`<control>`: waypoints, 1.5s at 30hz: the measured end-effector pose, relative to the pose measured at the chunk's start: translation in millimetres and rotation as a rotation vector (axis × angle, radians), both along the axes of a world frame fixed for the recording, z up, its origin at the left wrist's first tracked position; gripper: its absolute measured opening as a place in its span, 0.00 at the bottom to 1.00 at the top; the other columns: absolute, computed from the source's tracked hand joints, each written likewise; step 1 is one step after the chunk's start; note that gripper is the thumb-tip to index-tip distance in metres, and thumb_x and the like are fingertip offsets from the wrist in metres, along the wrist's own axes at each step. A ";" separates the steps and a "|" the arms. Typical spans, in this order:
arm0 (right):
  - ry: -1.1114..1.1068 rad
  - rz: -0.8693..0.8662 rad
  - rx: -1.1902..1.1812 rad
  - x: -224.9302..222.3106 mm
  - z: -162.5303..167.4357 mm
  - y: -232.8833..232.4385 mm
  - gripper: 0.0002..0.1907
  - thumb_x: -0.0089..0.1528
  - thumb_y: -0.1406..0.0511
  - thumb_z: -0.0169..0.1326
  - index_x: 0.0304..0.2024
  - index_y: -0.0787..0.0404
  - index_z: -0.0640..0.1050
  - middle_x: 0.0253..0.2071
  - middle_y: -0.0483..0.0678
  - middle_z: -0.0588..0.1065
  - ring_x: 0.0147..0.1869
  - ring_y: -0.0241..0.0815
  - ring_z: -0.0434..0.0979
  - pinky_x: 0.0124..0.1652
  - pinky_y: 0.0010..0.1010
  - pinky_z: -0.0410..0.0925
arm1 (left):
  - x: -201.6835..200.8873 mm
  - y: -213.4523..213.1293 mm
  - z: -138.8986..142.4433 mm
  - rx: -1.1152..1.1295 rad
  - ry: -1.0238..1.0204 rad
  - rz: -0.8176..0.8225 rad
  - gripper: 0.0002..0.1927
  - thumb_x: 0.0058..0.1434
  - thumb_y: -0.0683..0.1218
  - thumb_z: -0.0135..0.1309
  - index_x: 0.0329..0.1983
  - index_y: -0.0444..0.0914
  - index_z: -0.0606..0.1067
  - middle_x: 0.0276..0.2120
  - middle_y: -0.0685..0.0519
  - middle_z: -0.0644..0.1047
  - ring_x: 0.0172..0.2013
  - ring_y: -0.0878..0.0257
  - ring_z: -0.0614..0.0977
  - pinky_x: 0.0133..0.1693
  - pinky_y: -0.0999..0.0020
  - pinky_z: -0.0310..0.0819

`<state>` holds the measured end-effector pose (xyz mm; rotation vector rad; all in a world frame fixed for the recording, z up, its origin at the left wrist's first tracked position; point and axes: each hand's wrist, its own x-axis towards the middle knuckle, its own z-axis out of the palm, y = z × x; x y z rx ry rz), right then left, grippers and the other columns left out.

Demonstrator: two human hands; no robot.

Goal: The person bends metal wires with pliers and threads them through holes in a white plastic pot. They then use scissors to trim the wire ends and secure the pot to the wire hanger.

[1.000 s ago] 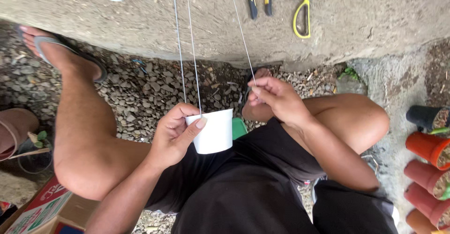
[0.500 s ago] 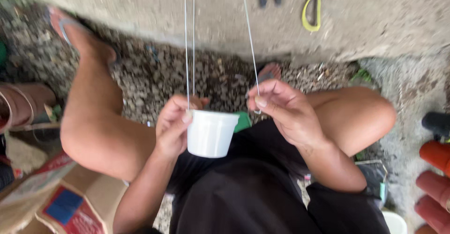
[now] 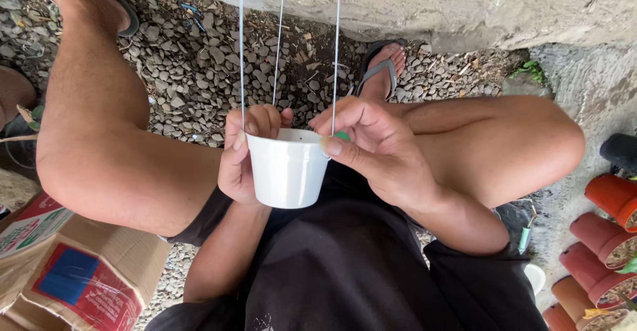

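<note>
The person sits low on the ground, with the knees spread wide, and holds a small white plastic pot in front of the body, above the lap in black shorts. The left hand is closed around the left side of the pot; its fingers curl over the rim and the thumb lies on the wall. The right hand is at the right side of the rim, where the thumb and the forefinger pinch together on the edge, just where one wire meets it. Something small and green shows between these fingers, but I cannot tell what it is.

Three thin metal wires go up from the rim of the pot, nearly straight, and leave the picture at the top. Two of them stand at the left hand and one at the right hand.

Under the legs there is grey gravel, and behind it a concrete ledge. The right foot, in a grey sandal, rests on the gravel near the ledge. A cardboard box lies at the person's left side. At the right side several terracotta pots lie in a row, well apart from the hands.
</note>
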<state>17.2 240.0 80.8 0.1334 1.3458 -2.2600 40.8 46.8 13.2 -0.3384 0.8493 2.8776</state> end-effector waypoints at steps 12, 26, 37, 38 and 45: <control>-0.024 -0.034 -0.060 -39.5 14.9 6.2 0.07 0.75 0.74 0.49 0.53 0.62 0.69 0.50 0.49 0.71 0.60 0.42 0.75 0.72 0.40 0.62 | -47.1 6.5 20.1 0.031 -0.081 -0.002 0.10 0.67 0.50 0.49 0.41 0.41 0.64 0.30 0.56 0.61 0.38 0.63 0.63 0.61 0.59 0.60; -0.004 0.031 -0.077 -7.7 -4.4 37.4 0.03 0.75 0.73 0.50 0.48 0.62 0.70 0.46 0.49 0.74 0.54 0.38 0.74 0.59 0.35 0.67 | -5.5 48.4 5.5 0.100 -0.053 0.107 0.08 0.68 0.49 0.49 0.41 0.41 0.65 0.29 0.56 0.62 0.37 0.64 0.64 0.60 0.60 0.62; -0.011 0.053 -0.081 -8.5 -10.6 55.9 0.03 0.74 0.73 0.50 0.48 0.63 0.70 0.48 0.50 0.75 0.56 0.39 0.75 0.66 0.38 0.65 | -6.9 62.4 0.3 0.080 -0.019 0.103 0.08 0.68 0.49 0.50 0.41 0.42 0.67 0.29 0.57 0.62 0.37 0.65 0.64 0.61 0.61 0.61; -0.038 0.053 -0.095 -8.9 -11.4 57.2 0.03 0.74 0.73 0.50 0.47 0.62 0.70 0.48 0.50 0.75 0.56 0.39 0.75 0.63 0.38 0.66 | -7.2 63.5 0.0 0.081 -0.014 0.100 0.08 0.68 0.49 0.50 0.41 0.42 0.67 0.29 0.57 0.62 0.38 0.65 0.64 0.61 0.61 0.61; 0.087 0.043 0.011 -2.2 -12.0 54.2 0.03 0.75 0.73 0.50 0.47 0.64 0.69 0.46 0.47 0.73 0.55 0.37 0.76 0.73 0.37 0.64 | -5.2 63.1 0.3 0.070 -0.015 0.087 0.08 0.69 0.49 0.50 0.41 0.42 0.67 0.29 0.57 0.62 0.38 0.64 0.64 0.60 0.61 0.61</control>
